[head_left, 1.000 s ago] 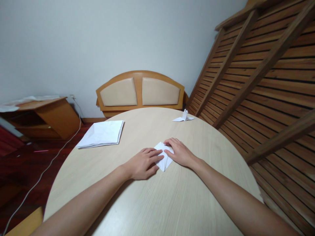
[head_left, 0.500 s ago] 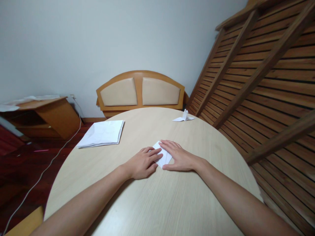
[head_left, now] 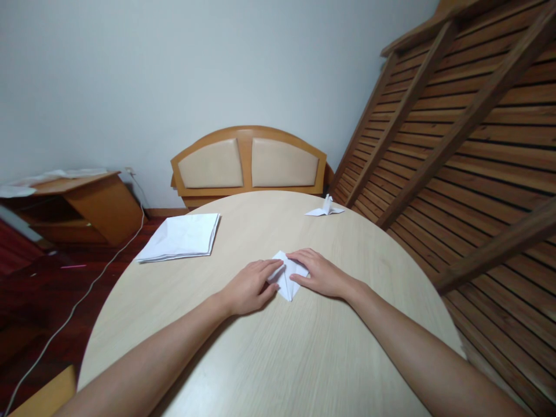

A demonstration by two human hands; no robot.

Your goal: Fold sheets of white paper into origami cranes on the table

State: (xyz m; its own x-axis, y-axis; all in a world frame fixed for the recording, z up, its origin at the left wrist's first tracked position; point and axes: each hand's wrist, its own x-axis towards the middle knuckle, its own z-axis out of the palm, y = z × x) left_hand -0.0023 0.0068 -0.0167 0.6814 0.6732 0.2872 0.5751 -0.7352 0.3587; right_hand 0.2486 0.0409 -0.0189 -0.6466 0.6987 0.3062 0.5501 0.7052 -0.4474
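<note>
A small folded sheet of white paper (head_left: 287,284) lies on the table in front of me, one corner pointing toward me and a crease running down to it. My left hand (head_left: 252,286) has the paper's left side between thumb and fingers, where a flap stands slightly raised. On the right side, my right hand (head_left: 322,274) grips the paper with its thumb on top and its fingers along the upper right edge. The fingers cover parts of both side edges.
A white paper crane (head_left: 325,207) stands at the far right of the round table (head_left: 278,359). At the far left lies a stack of white paper (head_left: 182,236). Beyond are a headboard (head_left: 247,162), wooden slats (head_left: 469,145) on the right and a low cabinet (head_left: 104,202) on the left.
My right hand's thumb has moved up from the paper's near corner onto its right part. The left fingers have drawn back toward the left edge, and more of the paper's near part shows.
</note>
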